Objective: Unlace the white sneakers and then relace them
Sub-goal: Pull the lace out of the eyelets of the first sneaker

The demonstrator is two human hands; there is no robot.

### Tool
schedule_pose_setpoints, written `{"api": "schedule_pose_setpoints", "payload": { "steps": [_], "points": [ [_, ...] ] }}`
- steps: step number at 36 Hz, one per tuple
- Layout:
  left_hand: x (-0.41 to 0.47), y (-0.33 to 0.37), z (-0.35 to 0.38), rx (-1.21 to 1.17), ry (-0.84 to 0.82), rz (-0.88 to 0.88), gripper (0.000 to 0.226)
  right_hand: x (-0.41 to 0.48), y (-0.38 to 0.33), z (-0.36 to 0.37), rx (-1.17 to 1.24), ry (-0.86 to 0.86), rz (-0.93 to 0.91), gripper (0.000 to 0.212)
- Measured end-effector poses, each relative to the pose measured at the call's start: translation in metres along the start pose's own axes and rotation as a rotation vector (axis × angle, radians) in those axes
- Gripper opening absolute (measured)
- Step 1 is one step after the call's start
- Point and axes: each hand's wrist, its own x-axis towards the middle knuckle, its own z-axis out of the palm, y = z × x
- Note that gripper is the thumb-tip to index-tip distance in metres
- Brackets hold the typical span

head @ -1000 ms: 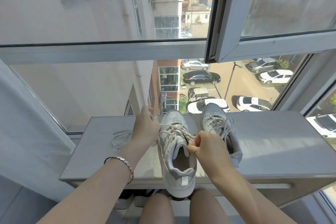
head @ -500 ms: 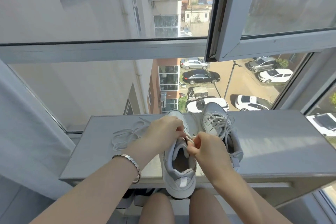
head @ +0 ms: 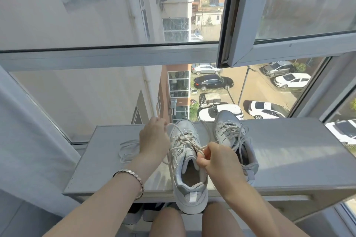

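Observation:
Two white sneakers stand on a grey window ledge [head: 289, 159], toes toward the glass. The near sneaker [head: 187, 175] hangs its heel over the ledge's front edge. My left hand [head: 154, 138] is raised at its left side and pinches a stretch of white lace [head: 180, 132] pulled taut up and to the left. My right hand [head: 217, 159] pinches the lace at the top eyelets beside the tongue. The far sneaker [head: 231, 136] stands to the right, laced, with loose ends hanging. The slack of the lace [head: 128, 148] lies looped on the ledge at left.
A window sash [head: 269, 44] hangs open inward above the right half of the ledge. Glass panes stand right behind the sneakers. My bare knees [head: 167, 221] are under the ledge's front edge. A white curtain [head: 28, 140] hangs at the left.
My left hand went to the tongue beside my right hand, then drew back up and left with the lace pulled taut. My right hand stayed at the top eyelets.

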Motion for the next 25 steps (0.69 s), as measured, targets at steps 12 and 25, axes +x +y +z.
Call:
{"api": "schedule_pose_setpoints", "payload": {
  "steps": [12,25],
  "points": [
    [-0.003,0.022,-0.011,0.008,-0.387,0.483,0.018,0.000,0.004,0.003,0.048,0.019,-0.003,0.020],
    [-0.024,0.024,0.006,0.088,-0.144,0.324,0.013,-0.001,0.001,0.005,0.038,0.029,-0.011,0.021]
  ]
}}
